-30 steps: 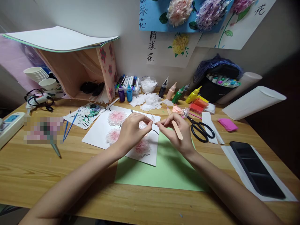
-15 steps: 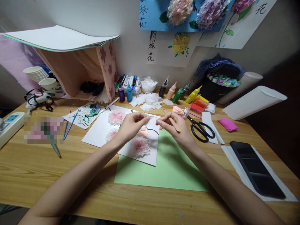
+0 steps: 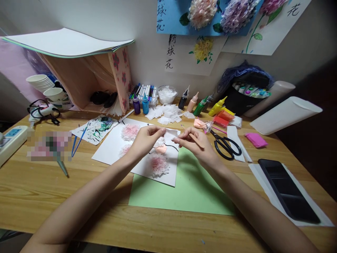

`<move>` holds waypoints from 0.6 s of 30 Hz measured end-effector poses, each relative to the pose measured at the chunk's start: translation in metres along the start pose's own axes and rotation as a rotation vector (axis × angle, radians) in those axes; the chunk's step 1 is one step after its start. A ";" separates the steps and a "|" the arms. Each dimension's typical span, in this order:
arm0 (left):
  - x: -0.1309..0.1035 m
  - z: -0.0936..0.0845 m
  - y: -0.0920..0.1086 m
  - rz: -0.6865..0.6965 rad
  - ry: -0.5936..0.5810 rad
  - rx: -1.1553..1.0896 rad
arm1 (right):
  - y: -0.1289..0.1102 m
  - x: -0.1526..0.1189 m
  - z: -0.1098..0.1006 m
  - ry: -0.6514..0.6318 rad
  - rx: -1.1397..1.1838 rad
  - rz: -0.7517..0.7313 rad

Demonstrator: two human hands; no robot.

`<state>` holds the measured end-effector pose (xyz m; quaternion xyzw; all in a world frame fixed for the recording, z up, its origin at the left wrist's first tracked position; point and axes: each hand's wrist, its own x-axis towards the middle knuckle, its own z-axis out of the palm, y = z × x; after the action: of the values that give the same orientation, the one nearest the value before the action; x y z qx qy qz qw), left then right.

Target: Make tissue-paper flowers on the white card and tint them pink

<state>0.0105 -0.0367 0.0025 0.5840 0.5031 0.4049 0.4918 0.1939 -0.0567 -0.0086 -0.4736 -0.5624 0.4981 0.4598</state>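
Observation:
My left hand [image 3: 148, 141] pinches a small piece of white tissue paper [image 3: 171, 134] between thumb and fingertips, above the artwork. Facing it, my right hand [image 3: 198, 143] is closed with a flat wooden craft stick [image 3: 197, 141] tucked across its fingers; its fingertips are at the tissue's right edge, and I cannot tell whether they grip it. Below both hands lies white paper [image 3: 110, 151] bearing fluffy pink-and-white flowers [image 3: 158, 164]. A peach-coloured patch [image 3: 160, 149] and a dark curved line show near the right side. My left hand hides part of the artwork.
Green paper [image 3: 184, 196] lies under the artwork. Black scissors [image 3: 226, 144] rest to the right, near a dark tray [image 3: 288, 189]. Behind are tissue scraps [image 3: 168, 114], a bowl [image 3: 167, 94] and paint bottles [image 3: 202, 105]. Paintbrushes [image 3: 80, 140] lie left.
The tissue piece now shows flatter and wider between my hands. My right fingertips have shifted slightly, and the craft stick has tilted a little.

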 end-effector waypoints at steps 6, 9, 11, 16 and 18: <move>0.001 -0.008 0.008 -0.113 -0.111 -0.170 | -0.001 0.002 -0.006 0.031 -0.008 -0.036; 0.000 -0.009 0.007 -0.142 -0.105 -0.216 | -0.001 0.003 -0.006 0.029 -0.066 -0.045; 0.000 -0.008 0.005 -0.150 -0.086 -0.214 | -0.001 0.001 -0.004 0.073 -0.130 -0.091; -0.002 -0.004 0.001 -0.120 -0.009 -0.210 | 0.000 -0.008 0.005 0.381 -0.422 -0.520; -0.003 -0.002 0.002 -0.101 -0.007 -0.222 | 0.001 -0.011 0.009 0.337 -0.488 -0.570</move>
<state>0.0087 -0.0399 0.0046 0.5015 0.4823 0.4308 0.5748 0.1869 -0.0686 -0.0108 -0.4687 -0.6896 0.1185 0.5392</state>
